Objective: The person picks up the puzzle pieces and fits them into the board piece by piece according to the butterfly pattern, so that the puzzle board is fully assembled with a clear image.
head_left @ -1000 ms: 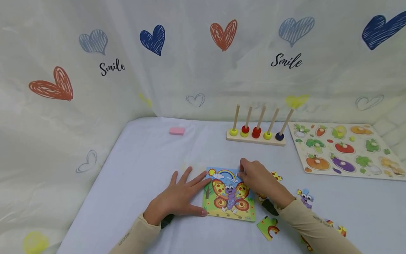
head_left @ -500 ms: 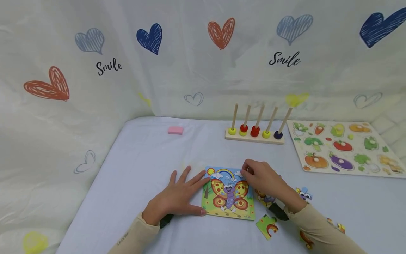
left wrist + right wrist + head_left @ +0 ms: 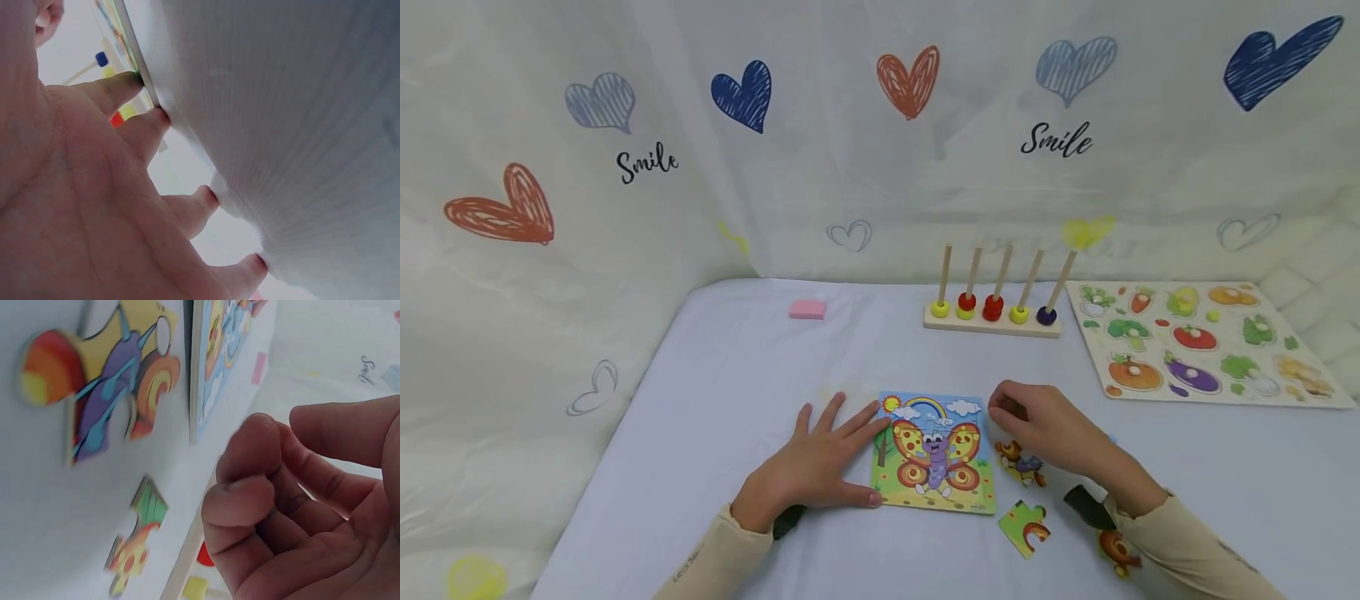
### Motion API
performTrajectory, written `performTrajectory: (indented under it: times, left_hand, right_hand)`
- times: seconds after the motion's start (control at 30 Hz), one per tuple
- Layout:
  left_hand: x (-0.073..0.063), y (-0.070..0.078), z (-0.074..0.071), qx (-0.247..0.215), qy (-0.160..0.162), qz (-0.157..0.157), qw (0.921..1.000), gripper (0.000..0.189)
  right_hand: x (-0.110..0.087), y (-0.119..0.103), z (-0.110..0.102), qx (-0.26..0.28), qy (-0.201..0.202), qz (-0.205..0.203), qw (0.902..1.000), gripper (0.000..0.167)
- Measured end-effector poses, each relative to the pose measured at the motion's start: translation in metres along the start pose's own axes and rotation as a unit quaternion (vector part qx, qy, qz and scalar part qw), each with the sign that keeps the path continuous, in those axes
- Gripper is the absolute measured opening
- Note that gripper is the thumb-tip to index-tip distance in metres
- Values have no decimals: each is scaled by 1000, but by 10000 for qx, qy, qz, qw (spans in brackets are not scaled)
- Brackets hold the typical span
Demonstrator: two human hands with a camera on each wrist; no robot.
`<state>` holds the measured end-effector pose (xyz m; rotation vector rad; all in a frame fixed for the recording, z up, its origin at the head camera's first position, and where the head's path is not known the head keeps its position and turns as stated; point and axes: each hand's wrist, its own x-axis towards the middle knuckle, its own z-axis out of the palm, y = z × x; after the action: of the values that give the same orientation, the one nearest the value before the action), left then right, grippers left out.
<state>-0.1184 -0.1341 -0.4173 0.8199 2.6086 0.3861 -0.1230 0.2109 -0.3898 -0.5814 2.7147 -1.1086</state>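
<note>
While beside loose pieces (image 3: 1021,525), butterfly-pictured tray (image 3: 913,502)

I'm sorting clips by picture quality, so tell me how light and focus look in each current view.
Head: soft, fairly even light, butterfly puzzle clear; left wrist: glare washes white around the left hand, the cloth grey and dim; right wrist: nearest loose puzzle piece slightly blurred, creases on the right hand visible.

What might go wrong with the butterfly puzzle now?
The left hand touches the edge of the butterfly puzzle, so a push might slide it. The right hand could bump the purple-bodied piece nearby. The right sleeve might drag the orange piece beside it.
</note>
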Motion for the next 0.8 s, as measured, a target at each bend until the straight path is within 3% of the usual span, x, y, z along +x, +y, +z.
performTrajectory:
  times: [0.47,0.8]
  left_hand:
    - [0,-2,2,-22,12,-24,10000,98]
    - [0,-1,3,-74,51,36,10000,98]
  right_hand:
    - [-28,16,-26,-264,321,362,9985,5]
    - [-31,30,-33,-538,582,358,9962,6]
